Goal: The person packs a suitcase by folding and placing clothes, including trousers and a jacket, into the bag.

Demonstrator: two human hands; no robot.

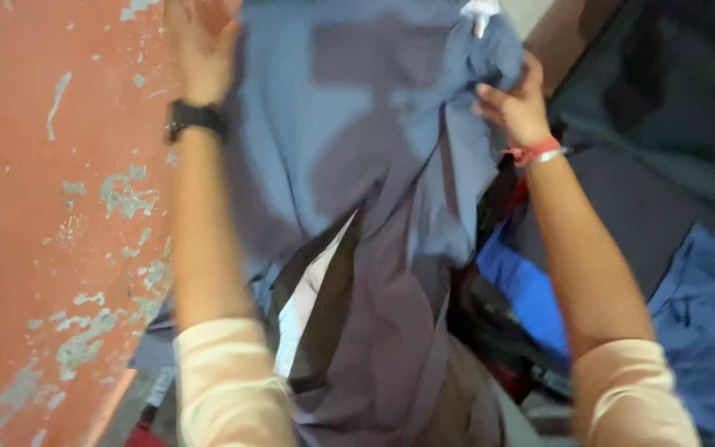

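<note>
Your left hand lies flat with open fingers on the top left of the grey-blue shirt. It presses the cloth but does not pinch it. Your right hand is closed on a bunch of the shirt at its top right, near the small white tag.

The shirt is spread out in front of you, beside the red wall with the peeling paint. Its lower part hangs down in folds toward your lap.

Here is what could go wrong. Your left hand only rests on the cloth, so if you pull with the right hand, that corner may slip out and the shirt may crumple. The hanging part is loose, so it may twist or fold the wrong way. Just beside your right arm sits a pile of other clothes, a bright blue one and dark ones. The shirt touches that pile, so it could catch on it and drag a piece along.
</note>
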